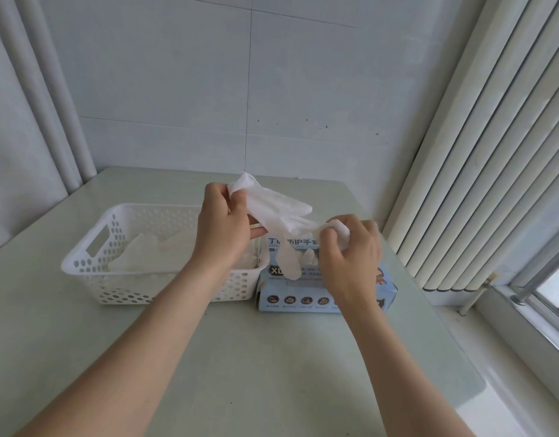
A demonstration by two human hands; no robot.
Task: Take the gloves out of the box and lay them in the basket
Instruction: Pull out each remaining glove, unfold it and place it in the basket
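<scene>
Tabletop (240, 357): one basket (82, 270), one box (303, 300), one glove (271, 206) aloft.

Soft daylight from the right, faint shadows, edges bowed by wide-angle distortion.

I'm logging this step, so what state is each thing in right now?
left hand: grips one end of the glove
right hand: pinches its other end
glove: held up between both hands
basket: upright, laid gloves inside
box: top open, more gloves showing
</scene>
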